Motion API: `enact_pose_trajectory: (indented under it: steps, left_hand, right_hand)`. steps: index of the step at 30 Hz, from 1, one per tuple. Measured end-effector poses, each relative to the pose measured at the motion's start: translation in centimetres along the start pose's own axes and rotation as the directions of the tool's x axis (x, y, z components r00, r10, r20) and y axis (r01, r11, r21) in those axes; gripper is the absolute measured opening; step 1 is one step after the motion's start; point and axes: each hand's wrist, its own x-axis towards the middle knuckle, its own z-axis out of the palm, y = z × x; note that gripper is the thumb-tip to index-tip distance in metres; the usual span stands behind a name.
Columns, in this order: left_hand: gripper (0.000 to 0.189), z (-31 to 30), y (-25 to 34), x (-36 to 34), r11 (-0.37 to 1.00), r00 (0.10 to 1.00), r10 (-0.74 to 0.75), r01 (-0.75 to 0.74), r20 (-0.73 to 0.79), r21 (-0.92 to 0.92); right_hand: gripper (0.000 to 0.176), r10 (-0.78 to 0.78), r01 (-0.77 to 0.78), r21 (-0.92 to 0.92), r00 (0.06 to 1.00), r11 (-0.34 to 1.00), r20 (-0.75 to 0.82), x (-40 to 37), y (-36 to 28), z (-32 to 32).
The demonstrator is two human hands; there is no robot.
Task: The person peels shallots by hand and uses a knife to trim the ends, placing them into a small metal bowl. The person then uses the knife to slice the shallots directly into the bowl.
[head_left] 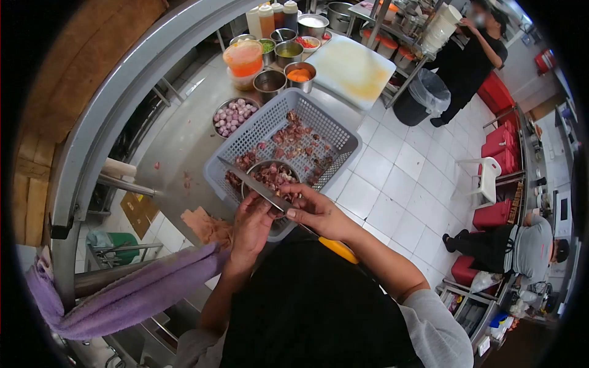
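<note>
My right hand (pixel 322 214) is closed round a large knife (pixel 254 185) near the base of its blade; the yellow handle sticks out below the palm. The blade points up and left over a metal bowl (pixel 269 167) of reddish unpeeled shallots. My left hand (pixel 250 226) is closed, its fingertips by the blade on a small reddish bulb that looks like a shallot, mostly hidden. The bowl stands inside a grey perforated plastic basket (pixel 343 144) with loose skins (pixel 294 135) on its floor. Beyond the basket's left side, another metal bowl holds peeled shallots (pixel 235 116).
Metal pots, an orange-filled tub (pixel 243 58) and sauce bottles (pixel 265 20) stand at the table's back, beside a stained white cutting board (pixel 353 70). A purple towel (pixel 141 291) hangs at left. One person (pixel 469 61) stands by a bin (pixel 422 98); another (pixel 521 248) is at right.
</note>
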Motion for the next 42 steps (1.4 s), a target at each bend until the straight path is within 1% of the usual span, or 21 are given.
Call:
enact_pose_trajectory:
  steps: [3, 5, 10, 15, 17, 18, 19, 20, 21, 22, 23, 24, 25, 26, 27, 29, 32, 35, 36, 38, 42]
  left_hand:
    - [0.027, -0.3, -0.2, -0.3, 0.999, 0.999, 0.034, -0.034, 0.0, -0.002]
    - [0.026, -1.4, -0.8, -0.2, 0.997, 0.993, 0.077, -0.078, -0.092, -0.007]
    - [0.026, -1.5, -0.3, -0.1, 0.994, 0.992, 0.1, -0.097, -0.074, 0.04]
    - [0.024, -0.8, -0.3, -0.2, 0.984, 0.983, 0.154, -0.144, -0.099, 0.105]
    - [0.027, -1.1, -0.4, -0.4, 0.967, 0.981, 0.169, -0.146, -0.095, 0.208]
    - [0.027, -0.9, -0.4, -0.5, 0.967, 0.981, 0.169, -0.146, -0.095, 0.207]
    - [0.028, -0.7, -0.2, -0.8, 0.941, 0.983, 0.15, -0.109, -0.106, 0.32]
    - [0.028, -0.5, -0.2, -1.0, 0.901, 0.984, 0.134, -0.07, -0.12, 0.428]
    - [0.028, -0.6, -0.4, -1.1, 0.901, 0.983, 0.135, -0.07, -0.122, 0.429]
    - [0.026, -0.8, -0.8, -1.0, 0.929, 0.982, 0.158, -0.111, -0.105, 0.354]
    - [0.024, -0.9, -1.1, -1.0, 0.949, 0.979, 0.183, -0.152, -0.09, 0.276]
    - [0.024, -0.9, -1.0, -0.9, 0.948, 0.978, 0.186, -0.154, -0.092, 0.277]
    - [0.025, -0.9, -0.8, -0.8, 0.975, 0.987, 0.129, -0.109, -0.091, 0.192]
    - [0.027, -0.9, -0.6, -0.7, 0.992, 0.994, 0.072, -0.063, -0.085, 0.105]
    - [0.027, -1.1, -0.6, -0.7, 0.992, 0.993, 0.074, -0.065, -0.088, 0.107]
    - [0.026, -1.4, -0.9, -0.5, 1.0, 0.999, 0.017, -0.018, -0.046, -0.024]
    - [0.023, -1.8, -1.3, -0.2, 0.998, 0.996, 0.018, -0.012, -0.083, 0.066]
    - [0.023, -2.2, -1.3, -0.2, 0.998, 0.997, 0.002, 0.002, -0.083, 0.056]
    - [0.023, -2.2, -1.2, -0.3, 0.998, 0.997, 0.002, 0.002, -0.082, 0.056]
    - [0.023, -2.3, -0.9, -0.5, 0.999, 0.999, -0.024, 0.023, -0.037, -0.046]
    - [0.026, -2.8, -0.9, -0.5, 0.993, 0.996, -0.048, 0.04, -0.073, -0.107]
  right_hand:
    - [0.048, -0.015, 0.014, -0.041, 1.0, 0.999, -0.025, -0.3, -1.2, 0.8]
    - [0.047, -0.042, 0.04, -0.056, 0.999, 0.998, -0.021, -0.1, -0.7, 0.8]
    - [0.046, -0.078, 0.077, -0.064, 0.997, 0.995, -0.014, 0.0, -0.7, 1.1]
    - [0.044, -0.088, 0.083, -0.074, 0.994, 0.994, -0.07, 0.3, -0.4, 1.3]
    - [0.042, -0.102, 0.094, -0.092, 0.991, 0.991, -0.085, 0.5, 0.0, 1.4]
    - [0.04, -0.116, 0.105, -0.109, 0.988, 0.989, -0.102, 0.6, 0.2, 1.4]
    - [0.04, -0.116, 0.105, -0.109, 0.988, 0.988, -0.102, 0.8, 0.6, 1.3]
    - [0.037, -0.12, 0.116, -0.044, 0.988, 0.992, -0.098, 1.1, 1.1, 1.1]
    - [0.034, -0.123, 0.126, 0.023, 0.988, 0.992, -0.092, 1.4, 1.0, 1.2]
    - [0.034, -0.123, 0.125, 0.024, 0.988, 0.992, -0.091, 1.5, 0.8, 1.2]
    - [0.031, -0.054, 0.064, 0.129, 0.995, 0.99, -0.08, 1.5, 0.4, 1.0]
    - [0.028, 0.015, -0.001, 0.232, 0.998, 0.973, -0.061, 1.5, 0.0, 0.9]
    - [0.028, 0.016, -0.003, 0.234, 0.998, 0.972, -0.056, 1.6, -0.1, 0.4]
    - [0.025, 0.144, -0.137, 0.373, 0.989, 0.918, 0.009, 1.5, -0.2, -0.2]
    - [0.023, 0.26, -0.27, 0.493, 0.961, 0.827, 0.09, 1.5, -0.3, -0.5]
    - [0.023, 0.284, -0.272, 0.496, 0.957, 0.825, 0.053, 1.7, -0.3, -0.2]
    - [0.023, 0.288, -0.284, 0.48, 0.955, 0.83, 0.066, 1.8, 0.0, -0.3]
    - [0.024, 0.278, -0.286, 0.465, 0.957, 0.838, 0.086, 2.0, 0.8, -0.6]
    - [0.024, 0.275, -0.266, 0.461, 0.96, 0.847, 0.05, 2.1, 0.9, -0.9]
    - [0.024, 0.271, -0.247, 0.457, 0.962, 0.855, 0.013, 2.3, 1.1, -1.4]
    - [0.025, 0.322, -0.262, 0.438, 0.945, 0.86, -0.065, 2.5, 2.1, -2.0]
